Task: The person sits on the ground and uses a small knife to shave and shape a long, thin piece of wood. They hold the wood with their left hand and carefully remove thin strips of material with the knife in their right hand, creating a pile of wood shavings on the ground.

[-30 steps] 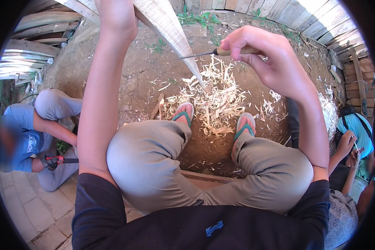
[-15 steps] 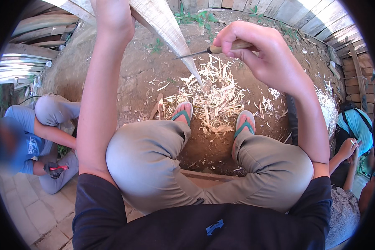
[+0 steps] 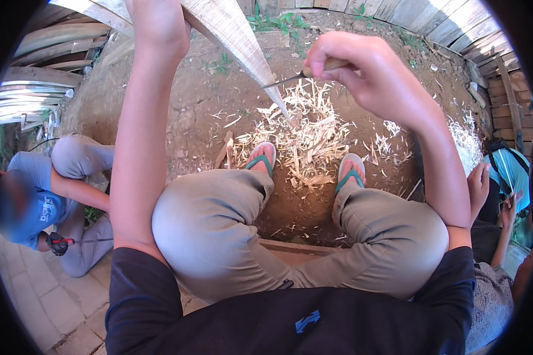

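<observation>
Right grip [image 3: 367, 71] closed around knife [image 3: 330, 64], blade [image 3: 287, 80] crossing stake [image 3: 237, 44] near tip. Stake slants toward shavings [image 3: 314, 133] on ground [image 3: 189, 118], angle likely presenting taper to blade. Left grip [image 3: 160, 26] beside stake's upper part; fingers hidden, closure not discernible.

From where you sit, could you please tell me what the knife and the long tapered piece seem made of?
The knife blade looks like dull steel, thin and dark grey; its tan, smooth handle is probably wood. The long tapered piece appears bare wood: pale, grain-streaked.
</observation>
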The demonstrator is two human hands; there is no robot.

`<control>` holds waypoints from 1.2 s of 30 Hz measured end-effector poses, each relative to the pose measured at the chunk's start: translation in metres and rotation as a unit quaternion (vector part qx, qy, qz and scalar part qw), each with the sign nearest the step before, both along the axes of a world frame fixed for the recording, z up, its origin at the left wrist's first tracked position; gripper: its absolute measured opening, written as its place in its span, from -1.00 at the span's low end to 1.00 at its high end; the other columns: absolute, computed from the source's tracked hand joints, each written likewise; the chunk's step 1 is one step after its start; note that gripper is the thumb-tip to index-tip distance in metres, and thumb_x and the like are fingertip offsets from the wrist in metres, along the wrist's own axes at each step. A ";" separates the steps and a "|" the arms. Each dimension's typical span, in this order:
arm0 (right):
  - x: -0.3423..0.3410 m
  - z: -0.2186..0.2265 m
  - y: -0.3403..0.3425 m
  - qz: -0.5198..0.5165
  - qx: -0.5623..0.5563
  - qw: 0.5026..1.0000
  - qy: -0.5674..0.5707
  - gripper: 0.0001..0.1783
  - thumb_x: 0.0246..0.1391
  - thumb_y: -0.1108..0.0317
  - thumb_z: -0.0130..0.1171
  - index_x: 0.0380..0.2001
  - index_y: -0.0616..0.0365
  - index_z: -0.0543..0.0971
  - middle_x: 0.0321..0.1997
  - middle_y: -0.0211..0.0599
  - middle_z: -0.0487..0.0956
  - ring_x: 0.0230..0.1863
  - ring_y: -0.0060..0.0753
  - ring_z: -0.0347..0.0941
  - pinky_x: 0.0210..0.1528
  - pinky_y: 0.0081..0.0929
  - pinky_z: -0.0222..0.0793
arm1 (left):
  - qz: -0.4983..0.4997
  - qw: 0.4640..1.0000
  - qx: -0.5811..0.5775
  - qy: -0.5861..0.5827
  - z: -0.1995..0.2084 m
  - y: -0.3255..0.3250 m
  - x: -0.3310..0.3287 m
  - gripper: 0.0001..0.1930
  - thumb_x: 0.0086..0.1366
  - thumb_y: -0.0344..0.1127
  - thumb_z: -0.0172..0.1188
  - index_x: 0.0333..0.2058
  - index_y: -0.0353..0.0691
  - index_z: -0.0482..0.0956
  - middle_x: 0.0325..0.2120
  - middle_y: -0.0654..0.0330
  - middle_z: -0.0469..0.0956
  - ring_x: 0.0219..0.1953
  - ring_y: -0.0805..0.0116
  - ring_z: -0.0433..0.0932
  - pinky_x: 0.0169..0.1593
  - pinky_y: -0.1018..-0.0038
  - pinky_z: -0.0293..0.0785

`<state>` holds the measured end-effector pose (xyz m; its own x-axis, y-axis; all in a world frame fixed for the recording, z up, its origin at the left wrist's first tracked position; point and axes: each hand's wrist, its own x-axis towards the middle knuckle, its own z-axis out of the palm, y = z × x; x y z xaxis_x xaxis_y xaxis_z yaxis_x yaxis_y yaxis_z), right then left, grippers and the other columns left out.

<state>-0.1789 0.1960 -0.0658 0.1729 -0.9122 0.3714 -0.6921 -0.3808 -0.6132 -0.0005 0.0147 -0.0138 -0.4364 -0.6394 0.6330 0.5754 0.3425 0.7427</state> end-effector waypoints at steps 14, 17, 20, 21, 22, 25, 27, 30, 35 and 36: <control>0.000 -0.001 0.002 -0.009 -0.040 0.999 -0.035 -0.75 0.02 0.78 0.08 -0.24 0.27 0.48 -0.30 -0.18 0.60 -0.22 -0.23 0.63 -0.14 -0.33 0.54 | 0.025 0.999 -0.026 -0.017 -0.008 -0.012 -0.008 -0.58 0.44 0.00 0.16 0.00 -0.26 0.56 -0.35 0.27 0.54 -0.34 0.49 0.58 -0.24 0.52 0.54; 0.002 0.003 0.001 0.002 -0.045 0.998 -0.046 -0.77 0.04 0.77 0.10 -0.25 0.27 0.48 -0.30 -0.18 0.60 -0.23 -0.23 0.62 -0.16 -0.29 0.52 | 0.025 0.999 -0.020 -0.023 -0.002 -0.004 -0.003 -0.58 0.44 0.01 0.16 0.00 -0.25 0.56 -0.34 0.27 0.55 -0.35 0.49 0.57 -0.24 0.53 0.53; 0.003 0.010 0.006 -0.004 -0.037 0.999 -0.018 -0.70 -0.03 0.86 0.03 -0.29 0.27 0.46 -0.15 -0.20 0.62 -0.08 -0.29 0.64 -0.06 -0.46 0.60 | 0.013 1.000 0.001 -0.018 -0.003 0.001 -0.003 -0.58 0.45 0.00 0.15 0.00 -0.25 0.56 -0.34 0.27 0.55 -0.35 0.50 0.57 -0.24 0.53 0.53; 0.007 0.004 0.003 -0.011 -0.015 1.000 -0.004 -0.72 -0.02 0.86 0.03 -0.29 0.28 0.46 -0.16 -0.20 0.61 -0.08 -0.30 0.63 -0.06 -0.47 0.60 | 0.026 0.999 0.009 -0.021 0.001 0.002 -0.002 -0.59 0.45 0.00 0.15 0.00 -0.25 0.56 -0.34 0.27 0.55 -0.35 0.49 0.57 -0.24 0.53 0.53; 0.008 0.005 0.003 -0.002 -0.016 1.000 -0.020 -0.72 -0.02 0.86 0.03 -0.30 0.28 0.45 -0.16 -0.20 0.61 -0.08 -0.30 0.63 -0.07 -0.47 0.60 | 0.039 0.999 0.018 -0.024 0.005 0.003 -0.002 -0.59 0.45 0.00 0.15 0.00 -0.25 0.56 -0.34 0.27 0.56 -0.35 0.49 0.57 -0.25 0.53 0.53; 0.009 0.018 0.006 0.018 -0.029 0.999 -0.028 -0.70 -0.02 0.88 0.03 -0.29 0.28 0.45 -0.15 -0.18 0.61 -0.06 -0.30 0.64 -0.07 -0.47 0.61 | 0.057 0.997 0.032 -0.030 0.007 0.004 -0.004 -0.59 0.45 -0.01 0.15 0.01 -0.25 0.55 -0.35 0.27 0.56 -0.35 0.49 0.57 -0.24 0.53 0.54; 0.011 0.015 0.007 0.014 -0.034 0.998 -0.052 -0.69 -0.03 0.89 0.02 -0.29 0.28 0.45 -0.15 -0.19 0.60 -0.05 -0.30 0.64 -0.08 -0.47 0.60 | 0.008 1.000 -0.017 -0.015 -0.001 0.001 -0.004 -0.59 0.46 -0.01 0.14 0.01 -0.25 0.55 -0.35 0.26 0.56 -0.35 0.49 0.58 -0.24 0.53 0.54; 0.009 0.014 0.003 0.016 -0.045 0.999 -0.008 -0.72 0.02 0.82 0.08 -0.24 0.26 0.48 -0.20 -0.21 0.60 -0.12 -0.29 0.63 -0.11 -0.43 0.58 | -0.022 0.999 -0.042 -0.013 -0.004 -0.007 -0.003 -0.60 0.47 -0.02 0.13 0.01 -0.24 0.54 -0.36 0.26 0.56 -0.35 0.48 0.58 -0.24 0.53 0.54; 0.007 0.019 0.000 0.021 -0.058 0.998 -0.023 -0.79 0.04 0.76 0.16 -0.29 0.24 0.54 -0.30 -0.21 0.60 -0.22 -0.22 0.63 -0.18 -0.40 0.56 | -0.013 0.999 -0.036 -0.026 0.000 -0.006 -0.001 -0.60 0.47 -0.01 0.13 0.01 -0.24 0.54 -0.37 0.25 0.57 -0.35 0.48 0.58 -0.25 0.53 0.53; 0.007 0.016 0.000 0.015 -0.052 0.998 -0.029 -0.79 0.03 0.78 0.14 -0.31 0.25 0.53 -0.27 -0.21 0.60 -0.19 -0.25 0.63 -0.16 -0.42 0.56 | -0.017 0.999 -0.027 -0.019 -0.001 -0.003 -0.004 -0.60 0.47 -0.01 0.13 0.01 -0.24 0.54 -0.37 0.25 0.57 -0.35 0.49 0.58 -0.25 0.53 0.53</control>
